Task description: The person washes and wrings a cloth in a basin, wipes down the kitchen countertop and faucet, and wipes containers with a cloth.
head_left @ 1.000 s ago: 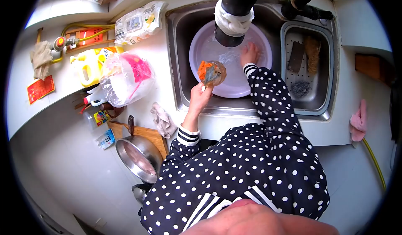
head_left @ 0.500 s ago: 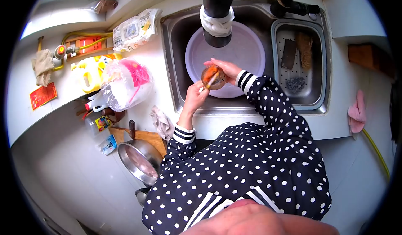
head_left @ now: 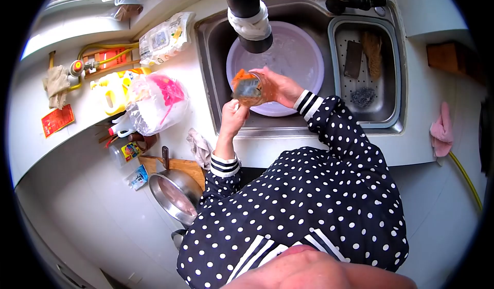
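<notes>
My right hand [head_left: 280, 87] is wrapped round a clear glass jar [head_left: 250, 89], tipped on its side over the near left part of the basin. Orange matter [head_left: 242, 76] shows at the jar's left end; its kind is not clear. My left hand [head_left: 235, 116] is closed in a fist just below the jar. It grips a thin pale stick, seen half a second ago reaching into the jar and now mostly hidden by fingers and glass. Beneath both hands lies a pale lilac basin [head_left: 307, 49] in the steel sink [head_left: 212, 57].
A black pipe wrapped in white cloth [head_left: 249, 21] hangs over the basin. A grey drainer tray [head_left: 378, 101] at right holds a dark block, a fibrous scrubber and steel wool. Bottles and a plastic bag [head_left: 157, 103] stand left; a steel pot [head_left: 177, 196] sits below them.
The jar has tipped over and moved left, turning its side toward me. My left hand has dropped a little and left with its fist tighter. The view has shifted slightly.
</notes>
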Motion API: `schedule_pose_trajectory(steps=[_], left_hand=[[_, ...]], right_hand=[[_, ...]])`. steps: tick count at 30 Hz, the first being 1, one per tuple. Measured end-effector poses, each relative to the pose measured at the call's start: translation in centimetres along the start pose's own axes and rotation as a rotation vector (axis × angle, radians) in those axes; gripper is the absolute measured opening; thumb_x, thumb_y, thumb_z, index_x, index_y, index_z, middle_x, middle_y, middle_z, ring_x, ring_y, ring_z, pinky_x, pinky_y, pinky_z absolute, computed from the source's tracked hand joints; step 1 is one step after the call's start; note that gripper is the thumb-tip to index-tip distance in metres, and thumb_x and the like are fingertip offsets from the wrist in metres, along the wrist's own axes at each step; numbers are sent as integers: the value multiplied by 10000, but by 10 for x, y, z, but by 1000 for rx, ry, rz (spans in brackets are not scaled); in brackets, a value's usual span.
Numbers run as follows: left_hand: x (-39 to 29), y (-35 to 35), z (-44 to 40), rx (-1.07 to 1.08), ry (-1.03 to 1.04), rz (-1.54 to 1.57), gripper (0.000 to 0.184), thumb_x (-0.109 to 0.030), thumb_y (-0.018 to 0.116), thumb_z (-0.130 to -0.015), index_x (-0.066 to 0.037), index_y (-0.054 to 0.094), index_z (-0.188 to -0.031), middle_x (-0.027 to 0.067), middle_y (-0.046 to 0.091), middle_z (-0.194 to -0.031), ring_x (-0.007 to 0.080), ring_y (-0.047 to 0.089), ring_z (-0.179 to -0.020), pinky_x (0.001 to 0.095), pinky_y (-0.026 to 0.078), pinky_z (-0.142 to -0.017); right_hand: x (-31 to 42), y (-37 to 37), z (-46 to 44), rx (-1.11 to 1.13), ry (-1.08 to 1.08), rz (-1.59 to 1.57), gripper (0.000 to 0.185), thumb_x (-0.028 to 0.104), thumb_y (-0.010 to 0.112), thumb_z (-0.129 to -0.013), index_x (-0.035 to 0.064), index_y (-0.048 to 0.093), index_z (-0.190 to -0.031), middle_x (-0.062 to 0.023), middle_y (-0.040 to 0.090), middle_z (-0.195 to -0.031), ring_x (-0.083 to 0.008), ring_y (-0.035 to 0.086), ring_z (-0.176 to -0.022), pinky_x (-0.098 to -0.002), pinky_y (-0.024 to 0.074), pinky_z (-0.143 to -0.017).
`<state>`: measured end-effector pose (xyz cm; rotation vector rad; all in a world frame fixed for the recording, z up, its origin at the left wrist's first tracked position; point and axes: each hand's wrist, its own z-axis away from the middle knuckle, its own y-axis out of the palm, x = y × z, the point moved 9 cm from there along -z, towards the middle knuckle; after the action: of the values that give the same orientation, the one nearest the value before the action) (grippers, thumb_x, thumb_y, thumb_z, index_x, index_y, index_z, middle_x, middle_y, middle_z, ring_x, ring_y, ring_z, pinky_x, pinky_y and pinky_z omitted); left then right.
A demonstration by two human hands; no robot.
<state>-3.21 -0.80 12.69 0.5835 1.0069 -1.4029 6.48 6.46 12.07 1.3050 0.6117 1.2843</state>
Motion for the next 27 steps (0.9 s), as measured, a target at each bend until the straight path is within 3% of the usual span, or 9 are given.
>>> schedule_pose_trajectory(steps=[4,9,11,13,14,15,17,20,27], left_hand=[[-9,8,2,-49,-3,9,138,-110,526,-828,-38,566,-717,-32,489,-543,32,428,-481,188,322,-434],[5,11,1,-58,-24,-79,173,-179,536,-844,-48,551,-732,-24,486,-565,47,427,-489,195,320,-437],[10,11,1,-113,-66,42,153,-158,529,-833,-37,552,-743,-18,492,-594,52,434,-491,197,326,-433],[22,3,-1,-201,-78,103,132,-141,531,-822,-28,563,-764,-24,482,-591,51,433,-476,190,330,-430],[32,-1,-2,-264,-142,123,139,-151,534,-817,-22,573,-783,-21,486,-581,55,442,-473,192,346,-431],[36,-2,-5,-279,-156,122,139,-153,535,-815,-23,578,-792,-19,488,-578,54,444,-474,193,350,-431],[41,-7,-9,-323,-187,126,140,-156,538,-811,-25,587,-810,-16,492,-573,54,449,-475,193,358,-432],[45,-3,-16,-292,-190,96,168,-169,543,-797,-20,620,-810,-6,511,-575,54,464,-486,193,373,-440],[41,2,-24,-257,-159,3,214,-201,553,-792,-1,625,-814,26,553,-571,81,521,-515,232,420,-468]], right_hand=[[3,-22,-6,-239,-219,55,322,301,414,-904,83,484,-1132,-61,527,-1077,-171,526,-977,-351,473,-808],[-22,-47,-21,-182,147,-41,295,330,424,-895,110,516,-1067,-66,558,-1015,-198,559,-909,-390,477,-769],[-24,-92,-29,-396,250,323,313,346,449,-877,105,519,-1064,-90,548,-1045,-274,533,-965,-436,456,-782],[-2,-181,-63,-722,40,1331,342,342,502,-836,95,523,-1071,-124,491,-1133,-344,467,-1042,-452,416,-824],[28,-183,-42,-1030,-97,1544,343,304,542,-797,81,530,-1057,-152,463,-1156,-367,423,-1076,-443,384,-864],[42,-186,-21,-1366,-461,1629,321,270,555,-789,56,530,-1028,-182,466,-1123,-351,422,-1075,-441,358,-894],[43,-213,-2,-1436,-235,1469,264,219,487,-840,25,515,-1017,-180,524,-1064,-341,484,-995,-454,378,-876],[-52,-266,-53,-871,-47,-461,210,198,477,-857,13,520,-948,-135,568,-928,-289,534,-896,-415,407,-855],[-3,-54,-21,-465,-280,359,380,347,351,-922,82,480,-1161,-51,503,-1148,-154,485,-1030,-332,404,-863]])
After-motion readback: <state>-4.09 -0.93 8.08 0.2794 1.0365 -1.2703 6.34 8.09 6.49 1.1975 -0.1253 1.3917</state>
